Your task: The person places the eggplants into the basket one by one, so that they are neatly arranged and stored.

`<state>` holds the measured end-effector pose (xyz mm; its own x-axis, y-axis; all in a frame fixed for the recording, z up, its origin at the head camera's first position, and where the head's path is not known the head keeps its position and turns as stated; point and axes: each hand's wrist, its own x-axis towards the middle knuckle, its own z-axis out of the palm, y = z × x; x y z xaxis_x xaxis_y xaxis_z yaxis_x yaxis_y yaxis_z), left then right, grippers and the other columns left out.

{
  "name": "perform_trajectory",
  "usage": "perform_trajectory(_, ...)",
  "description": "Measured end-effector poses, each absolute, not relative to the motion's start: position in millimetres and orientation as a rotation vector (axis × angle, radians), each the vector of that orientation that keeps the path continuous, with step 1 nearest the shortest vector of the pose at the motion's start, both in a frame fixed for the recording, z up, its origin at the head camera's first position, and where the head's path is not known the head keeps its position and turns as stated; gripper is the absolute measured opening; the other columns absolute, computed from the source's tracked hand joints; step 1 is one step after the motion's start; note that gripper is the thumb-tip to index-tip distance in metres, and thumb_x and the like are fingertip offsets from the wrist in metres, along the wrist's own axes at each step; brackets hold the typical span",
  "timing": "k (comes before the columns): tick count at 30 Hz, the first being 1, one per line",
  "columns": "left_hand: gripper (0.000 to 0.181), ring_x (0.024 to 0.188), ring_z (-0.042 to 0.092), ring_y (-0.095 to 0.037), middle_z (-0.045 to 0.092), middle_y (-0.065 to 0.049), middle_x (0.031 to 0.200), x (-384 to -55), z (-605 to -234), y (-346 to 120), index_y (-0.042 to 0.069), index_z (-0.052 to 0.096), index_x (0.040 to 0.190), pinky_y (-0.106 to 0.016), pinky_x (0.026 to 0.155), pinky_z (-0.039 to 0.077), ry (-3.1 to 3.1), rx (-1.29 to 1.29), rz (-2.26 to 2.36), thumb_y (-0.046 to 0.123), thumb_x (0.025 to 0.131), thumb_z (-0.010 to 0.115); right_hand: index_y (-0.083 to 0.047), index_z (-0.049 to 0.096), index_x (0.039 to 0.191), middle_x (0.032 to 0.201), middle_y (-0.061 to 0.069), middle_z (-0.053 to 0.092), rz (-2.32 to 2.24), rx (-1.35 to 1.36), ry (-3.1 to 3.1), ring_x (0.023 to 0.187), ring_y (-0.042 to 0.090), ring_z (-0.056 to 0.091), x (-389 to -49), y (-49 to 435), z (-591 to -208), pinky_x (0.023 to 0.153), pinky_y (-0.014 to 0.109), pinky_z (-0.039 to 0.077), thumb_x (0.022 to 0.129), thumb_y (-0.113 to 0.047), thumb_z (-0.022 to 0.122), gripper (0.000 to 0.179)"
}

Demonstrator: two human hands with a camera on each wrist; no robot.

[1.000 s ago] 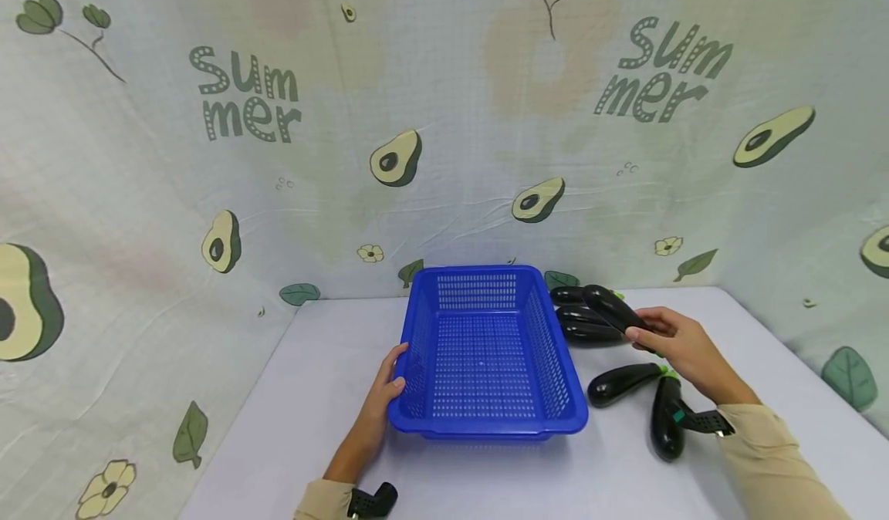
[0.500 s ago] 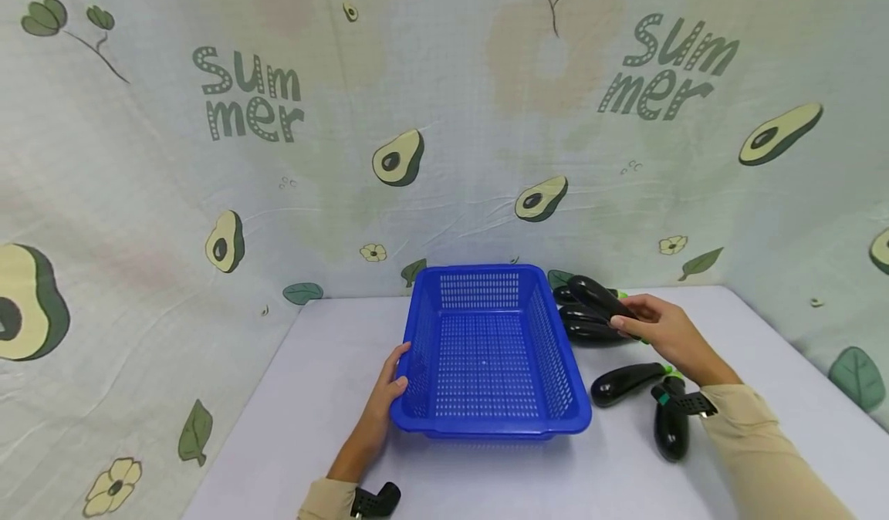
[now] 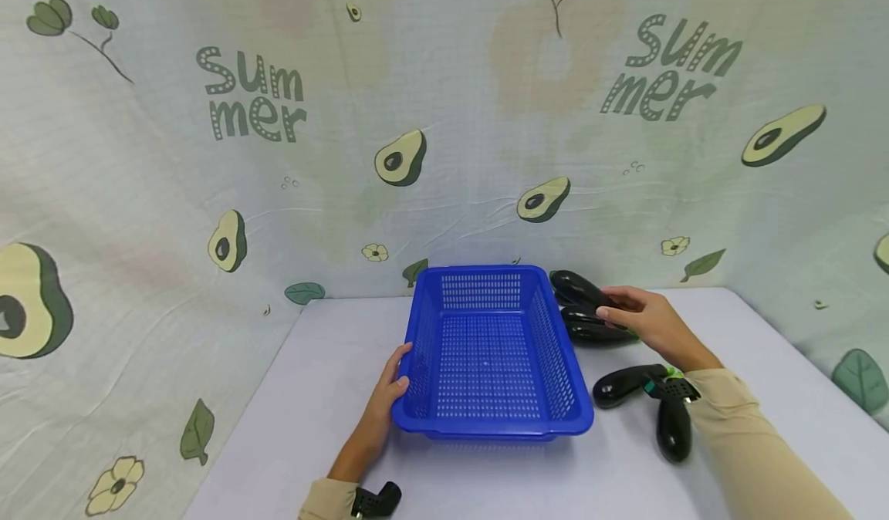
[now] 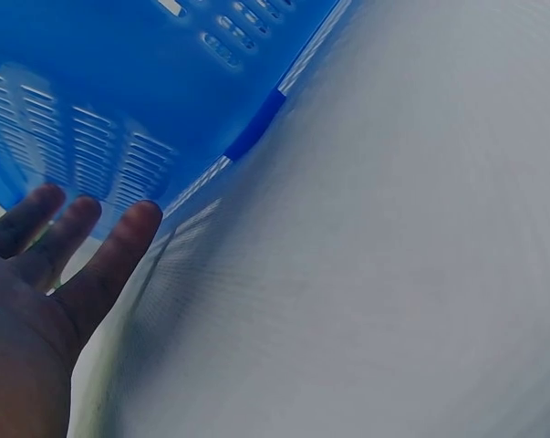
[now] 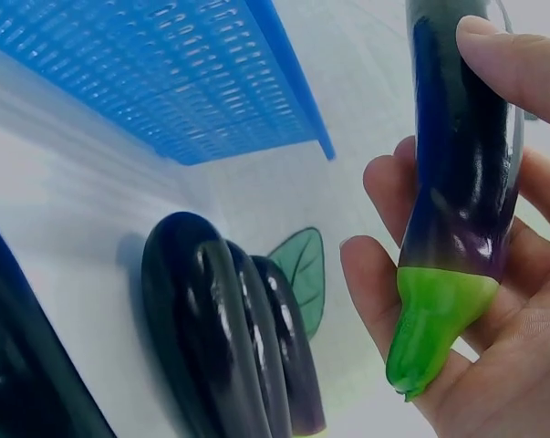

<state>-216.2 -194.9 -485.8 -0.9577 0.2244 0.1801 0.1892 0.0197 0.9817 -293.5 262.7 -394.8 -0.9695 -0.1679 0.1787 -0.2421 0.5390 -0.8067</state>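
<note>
Since the earlier frames, the right hand has carried its held eggplant leftward and farther from the person.
At left, the left hand touches the side of the blue basket, its thumb at the rim; the left wrist view shows three fingers straight and slightly spread beside the outer wall. The basket sits mid-table, its table pale. Just right of it, the held eggplant is over the far end of a row of three eggplants lying side by side. The right thumb and fingers pinch it, its green cap toward the palm. Nearer the person, a slanting eggplant and, rightmost, a lengthwise eggplant lie cap ends together, partly covered by a black wrist strap.
</note>
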Motion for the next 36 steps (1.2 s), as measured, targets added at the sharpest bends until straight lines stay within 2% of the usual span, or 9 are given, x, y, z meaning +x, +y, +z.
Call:
perform_trajectory(5,0.061,0.152,0.004,-0.034,0.007,-0.007,0.167,-217,-485,-194,0.029,0.025,0.159,-0.066,0.115,0.0,2.218,0.464,2.137,0.034,0.1,0.042,0.0,0.053,0.14,0.126,0.021,0.064,1.375,0.371,-2.686,0.109,0.032,0.064,-297,260,-390,0.082,0.024,0.053,0.094,-0.04,0.07,0.064)
perform_trajectory(9,0.061,0.152,0.005,-0.033,0.007,-0.006,0.167,-217,-484,-193,0.03,0.026,0.158,-0.065,0.116,0.0,2.224,0.475,2.136,0.034,0.1,0.042,0.001,0.053,0.14,0.127,0.022,0.063,1.333,0.39,-2.697,0.115,0.035,0.06,-302,257,-387,0.088,0.034,0.053,0.094,-0.043,0.069,0.065)
perform_trajectory(13,0.061,0.152,0.004,-0.034,0.007,-0.007,0.167,-216,-483,-193,0.03,0.025,0.159,-0.066,0.115,0.0,2.236,0.48,2.123,0.034,0.1,0.041,0.0,0.053,0.14,0.127,0.021,0.063,1.35,0.402,-2.705,0.115,0.036,0.061,-304,251,-382,0.092,0.043,0.052,0.094,-0.044,0.069,0.066)
perform_trajectory(16,0.061,0.152,0.005,-0.033,0.008,-0.007,0.167,-217,-483,-194,0.03,0.024,0.159,-0.065,0.116,0.001,2.24,0.482,2.121,0.034,0.1,0.041,0.0,0.053,0.14,0.127,0.021,0.063,1.385,0.415,-2.699,0.112,0.033,0.062,-306,247,-379,0.091,0.038,0.053,0.093,-0.045,0.07,0.066)
perform_trajectory(19,0.061,0.152,0.006,-0.032,0.009,-0.006,0.167,-218,-483,-195,0.029,0.024,0.159,-0.064,0.116,0.001,2.24,0.5,2.125,0.033,0.101,0.041,0.0,0.053,0.14,0.127,0.021,0.063,1.42,0.445,-2.678,0.11,0.031,0.063,-309,242,-378,0.087,0.027,0.052,0.094,-0.041,0.071,0.064)
perform_trajectory(23,0.061,0.152,0.006,-0.032,0.01,-0.005,0.167,-217,-484,-196,0.029,0.024,0.159,-0.065,0.116,0.001,2.243,0.507,2.125,0.033,0.1,0.041,0.0,0.052,0.141,0.129,0.021,0.063,1.455,0.5,-2.659,0.114,0.031,0.062,-312,237,-375,0.085,0.021,0.051,0.094,-0.035,0.071,0.061)
perform_trajectory(26,0.061,0.152,0.006,-0.031,0.011,-0.004,0.166,-216,-485,-196,0.031,0.025,0.159,-0.065,0.116,0.001,2.247,0.493,2.127,0.034,0.1,0.041,-0.001,0.051,0.143,0.131,0.02,0.062,1.463,0.536,-2.665,0.119,0.033,0.059,-314,232,-372,0.089,0.027,0.051,0.094,-0.035,0.071,0.062)
perform_trajectory(31,0.061,0.152,0.006,-0.032,0.01,-0.003,0.167,-217,-487,-197,0.032,0.024,0.159,-0.066,0.115,0.001,2.256,0.483,2.117,0.036,0.101,0.04,-0.002,0.052,0.143,0.135,0.018,0.06,1.456,0.577,-2.672,0.125,0.035,0.054,-320,226,-370,0.099,0.047,0.047,0.095,-0.034,0.071,0.061)
perform_trajectory(36,0.06,0.152,0.007,-0.031,0.011,-0.002,0.167,-217,-487,-196,0.033,0.024,0.159,-0.066,0.115,0.001,2.265,0.495,2.107,0.036,0.102,0.039,-0.001,0.053,0.142,0.137,0.019,0.058,1.483,0.596,-2.671,0.127,0.036,0.053,-326,219,-369,0.101,0.052,0.046,0.094,-0.034,0.072,0.061)
